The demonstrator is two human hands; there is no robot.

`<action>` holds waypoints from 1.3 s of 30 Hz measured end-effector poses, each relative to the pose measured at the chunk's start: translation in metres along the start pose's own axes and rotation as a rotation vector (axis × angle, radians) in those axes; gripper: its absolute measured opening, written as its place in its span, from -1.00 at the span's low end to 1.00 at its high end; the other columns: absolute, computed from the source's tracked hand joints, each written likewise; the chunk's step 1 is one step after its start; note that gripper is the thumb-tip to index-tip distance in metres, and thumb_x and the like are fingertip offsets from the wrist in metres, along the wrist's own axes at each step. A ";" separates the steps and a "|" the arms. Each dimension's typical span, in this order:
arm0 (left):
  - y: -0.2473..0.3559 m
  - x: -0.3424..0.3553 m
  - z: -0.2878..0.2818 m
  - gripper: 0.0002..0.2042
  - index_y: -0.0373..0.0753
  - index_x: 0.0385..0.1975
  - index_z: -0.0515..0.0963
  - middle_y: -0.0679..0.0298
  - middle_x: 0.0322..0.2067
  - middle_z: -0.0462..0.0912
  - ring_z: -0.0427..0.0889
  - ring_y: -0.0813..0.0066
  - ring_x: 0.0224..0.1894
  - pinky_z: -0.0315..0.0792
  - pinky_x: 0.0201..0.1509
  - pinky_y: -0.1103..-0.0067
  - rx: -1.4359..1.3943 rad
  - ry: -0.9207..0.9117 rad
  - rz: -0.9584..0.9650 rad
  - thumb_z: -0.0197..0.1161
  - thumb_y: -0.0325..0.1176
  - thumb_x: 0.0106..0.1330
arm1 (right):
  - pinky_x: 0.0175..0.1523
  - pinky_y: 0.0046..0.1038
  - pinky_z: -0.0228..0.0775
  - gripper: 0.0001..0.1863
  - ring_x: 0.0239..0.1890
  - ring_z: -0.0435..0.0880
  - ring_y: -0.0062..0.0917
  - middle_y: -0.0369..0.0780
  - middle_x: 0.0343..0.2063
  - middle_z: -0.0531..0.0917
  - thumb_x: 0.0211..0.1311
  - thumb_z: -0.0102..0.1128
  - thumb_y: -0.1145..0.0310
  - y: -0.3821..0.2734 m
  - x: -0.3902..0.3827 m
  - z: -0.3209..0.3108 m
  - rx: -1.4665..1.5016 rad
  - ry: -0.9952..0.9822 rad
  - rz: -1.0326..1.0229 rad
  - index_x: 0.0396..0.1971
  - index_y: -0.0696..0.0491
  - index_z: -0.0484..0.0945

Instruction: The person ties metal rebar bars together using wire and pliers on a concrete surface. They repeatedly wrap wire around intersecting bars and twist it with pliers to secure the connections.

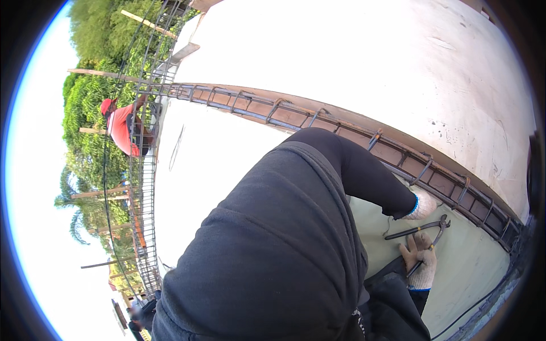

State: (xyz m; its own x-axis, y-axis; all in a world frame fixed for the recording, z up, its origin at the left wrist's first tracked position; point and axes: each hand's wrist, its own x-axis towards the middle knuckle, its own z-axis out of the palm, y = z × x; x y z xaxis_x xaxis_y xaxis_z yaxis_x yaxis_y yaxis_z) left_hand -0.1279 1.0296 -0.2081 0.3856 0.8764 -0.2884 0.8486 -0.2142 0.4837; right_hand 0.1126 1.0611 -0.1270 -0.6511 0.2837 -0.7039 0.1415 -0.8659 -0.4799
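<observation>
My left hand (421, 207), in a pale work glove with a blue cuff, is closed beside the lower bars of a long rebar cage (307, 118). What its fingers hold is too small to make out. Just below it, my right hand (421, 262), gloved alike, grips one dark handle of a pair of pincers (443, 225). Some of its fingers are spread toward the other handle. The pincers' handles stand wide apart, and their jaws point toward the cage. A thin bent wire (388, 226) shows near the free handle's end.
The cage runs along a brown-sided gap between pale panels (364, 51). Another rebar cage (142, 199) follows the left edge, where a person in red (122, 128) crouches. A second person (145, 315) appears at lower left. Trees (94, 102) stand beyond. A dark cable (472, 307) lies at lower right.
</observation>
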 end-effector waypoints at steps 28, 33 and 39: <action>0.030 0.003 -0.023 -0.69 -0.25 0.02 0.74 0.00 -0.23 0.84 0.85 -0.03 -0.15 0.71 -0.10 0.24 -0.338 -0.033 -0.009 0.36 -0.21 0.41 | 0.55 0.05 0.48 -0.08 0.50 0.44 0.05 0.03 0.44 0.37 0.14 0.10 0.53 -0.030 -0.031 0.047 0.145 0.116 -0.024 0.60 0.30 0.16; 0.030 -0.045 -0.063 -0.81 -0.40 -0.05 0.53 -0.11 -0.29 0.76 0.83 -0.11 -0.16 0.68 -0.11 0.15 -0.296 0.085 -0.313 0.23 -0.44 0.45 | 0.31 -0.15 0.68 -0.30 0.35 0.59 -0.24 -0.03 0.35 0.47 0.29 0.02 0.58 -0.049 -0.041 0.050 -0.139 0.328 0.133 0.49 0.26 0.41; 0.006 -0.044 -0.048 -0.89 -0.23 -0.07 0.51 0.26 -0.41 0.62 0.69 0.36 -0.38 0.50 -0.37 0.43 -0.451 0.212 -0.216 0.18 -0.34 0.61 | 0.19 -0.22 0.75 -0.34 0.07 0.74 -0.35 -0.12 0.01 0.66 0.32 0.06 0.52 -0.063 -0.035 0.054 -0.284 0.330 0.185 0.45 0.19 0.52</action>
State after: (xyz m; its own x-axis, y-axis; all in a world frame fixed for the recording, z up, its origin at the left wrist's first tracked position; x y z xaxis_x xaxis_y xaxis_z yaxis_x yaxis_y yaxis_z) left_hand -0.1576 1.0103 -0.1528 0.0985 0.9579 -0.2697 0.6431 0.1455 0.7518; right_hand 0.0867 1.0834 -0.0441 -0.3305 0.2913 -0.8977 0.4608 -0.7803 -0.4228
